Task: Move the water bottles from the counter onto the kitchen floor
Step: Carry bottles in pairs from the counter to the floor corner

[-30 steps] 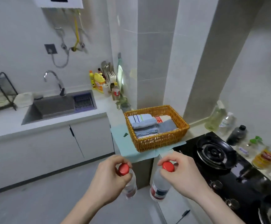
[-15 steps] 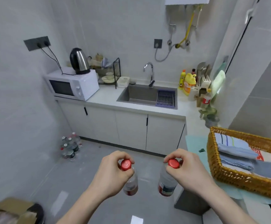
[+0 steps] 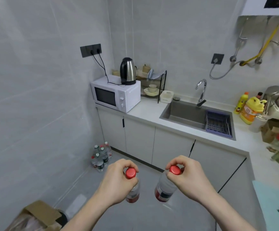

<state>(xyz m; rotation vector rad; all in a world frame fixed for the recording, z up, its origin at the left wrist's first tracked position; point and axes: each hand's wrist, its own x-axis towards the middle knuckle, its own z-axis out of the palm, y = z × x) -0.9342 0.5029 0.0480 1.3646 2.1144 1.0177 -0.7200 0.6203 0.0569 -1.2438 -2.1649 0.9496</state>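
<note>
Red screw caps top the two clear plastic water bottles this person carries out in front of the body, one in each hand, both hanging upright above the grey tiled floor [image 3: 152,219] and touching nothing below. The left hand [image 3: 117,184] reaches forward with the forearm bare, wrist bent down, its fingers and thumb curled round the neck of the left clear bottle with a red cap [image 3: 132,185], whose red-labelled body hangs beneath the palm. The right hand [image 3: 190,179] mirrors it, fingertips pinching just under the cap of the right clear bottle with a red-and-dark label [image 3: 165,189], which tilts slightly inward. The two bottles hang near each other but apart. Further off, in the corner where the grey wall meets the white cabinets, a cluster of small plastic water bottles [image 3: 101,155] stands on the floor. Above them a white microwave [image 3: 115,95] sits on the pale countertop [image 3: 145,112] with a black-and-steel electric kettle [image 3: 128,71] on top, and a steel sink [image 3: 188,114] lies to the right. A brown cardboard box [image 3: 38,215] sits at the lower left.
</note>
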